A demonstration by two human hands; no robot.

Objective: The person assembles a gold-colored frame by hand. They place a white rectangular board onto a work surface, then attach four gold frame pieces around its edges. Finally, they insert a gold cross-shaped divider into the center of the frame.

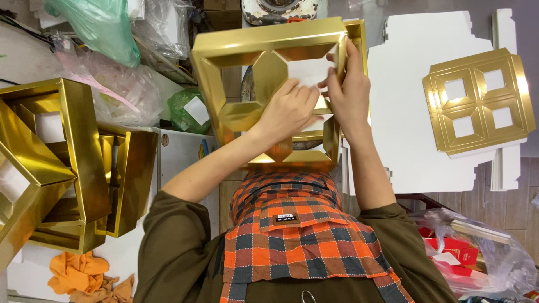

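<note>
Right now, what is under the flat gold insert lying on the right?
The flat gold insert lies on a stack of white die-cut cardboard sheets; white shows through its four square windows. Anything beneath those sheets is covered.

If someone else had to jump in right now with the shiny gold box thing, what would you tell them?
Left hand: fingers pressed on the white inner panel of the gold box insert, held up in front of the apron.
Right hand: gripping the insert's right edge, fingers tucked into the same window.
Done: folded gold inserts stacked at far left.
Left: a flat, unfolded gold divider sheet lies on white card blanks at right. The insert in hand looks part-formed; how far cannot be told.
</note>
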